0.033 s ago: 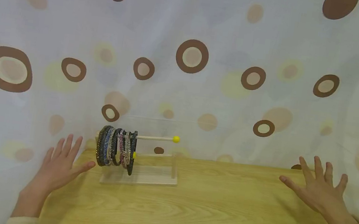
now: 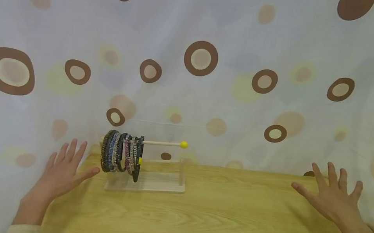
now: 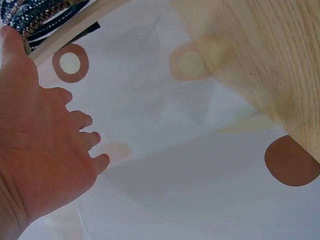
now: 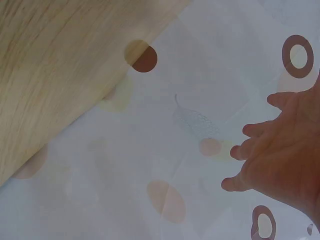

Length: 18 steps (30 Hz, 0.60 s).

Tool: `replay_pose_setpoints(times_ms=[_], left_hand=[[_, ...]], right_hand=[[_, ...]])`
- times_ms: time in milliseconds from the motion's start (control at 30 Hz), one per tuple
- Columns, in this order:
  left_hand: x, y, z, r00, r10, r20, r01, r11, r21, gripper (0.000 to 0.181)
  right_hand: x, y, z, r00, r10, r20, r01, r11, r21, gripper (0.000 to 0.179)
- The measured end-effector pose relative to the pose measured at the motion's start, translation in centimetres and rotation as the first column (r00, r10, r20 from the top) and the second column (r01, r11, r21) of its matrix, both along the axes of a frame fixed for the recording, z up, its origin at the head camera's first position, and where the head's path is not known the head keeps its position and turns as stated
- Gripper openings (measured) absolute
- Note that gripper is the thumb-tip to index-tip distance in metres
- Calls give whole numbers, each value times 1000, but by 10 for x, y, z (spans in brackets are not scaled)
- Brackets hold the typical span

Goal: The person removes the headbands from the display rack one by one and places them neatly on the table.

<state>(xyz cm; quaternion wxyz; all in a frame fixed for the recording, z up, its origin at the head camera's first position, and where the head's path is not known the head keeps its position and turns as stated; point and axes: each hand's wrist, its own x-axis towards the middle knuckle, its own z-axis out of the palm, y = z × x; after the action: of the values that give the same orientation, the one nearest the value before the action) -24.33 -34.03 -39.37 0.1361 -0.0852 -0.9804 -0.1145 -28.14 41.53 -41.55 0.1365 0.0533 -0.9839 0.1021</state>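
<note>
On the left of the table in the head view stands a pale wooden rack [image 2: 160, 184]. Its upper rod [image 2: 162, 143] ends in a yellow ball [image 2: 183, 145]; a lower rod bears a smaller yellow ball. Several sparkly bracelets [image 2: 110, 151] hang close together at the upper rod's left end, in black, blue, silver and pink. Just left of them my left hand [image 2: 60, 176] is spread, holding nothing, its thumb nearest the bracelets. In the left wrist view, bracelets [image 3: 45, 22] show beyond the thumb. Far to the right, my right hand [image 2: 335, 199] has its fingers spread and holds nothing.
The wood-grain table [image 2: 215, 222] stretches between the hands. Behind it hangs a pale cloth [image 2: 237, 28] with brown, beige and yellow dots, which also runs down both sides. Table edges [image 4: 90, 107] show against the cloth in both wrist views.
</note>
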Motion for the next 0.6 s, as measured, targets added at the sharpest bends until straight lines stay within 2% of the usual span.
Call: replay_pose_setpoints(times_ms=[100,200,267,300,367,433,500,600], left_hand=[[3,1,-1,1000,-10,-6,10,1000,5,99],[-3,6,5,997,-62,-40,63,997,43,92],[-8,11,8,993,-100,-61,108,983,146,83],[-10,14,10,991,-116,-70,129,968,215,78],[-15,20,13,987,-136,-85,158,918,364,68],[-19,27,15,987,-135,-84,159,852,499,61],[-22,33,16,989,-126,-76,147,792,592,59],[-25,41,16,994,-96,-48,102,710,697,64]], right_hand=[[-3,-6,5,1000,12,-24,-12,1000,-7,101],[-2,-21,15,994,30,-109,-37,998,-59,94],[0,-38,24,983,52,-176,-73,991,-115,85],[1,-48,30,978,62,-201,-93,984,-149,80],[5,-72,40,968,81,-237,-134,967,-218,70],[8,-98,47,963,96,-254,-170,942,-288,63],[9,-124,51,953,114,-279,-209,917,-340,55],[6,-163,52,923,173,-342,-301,880,-367,44]])
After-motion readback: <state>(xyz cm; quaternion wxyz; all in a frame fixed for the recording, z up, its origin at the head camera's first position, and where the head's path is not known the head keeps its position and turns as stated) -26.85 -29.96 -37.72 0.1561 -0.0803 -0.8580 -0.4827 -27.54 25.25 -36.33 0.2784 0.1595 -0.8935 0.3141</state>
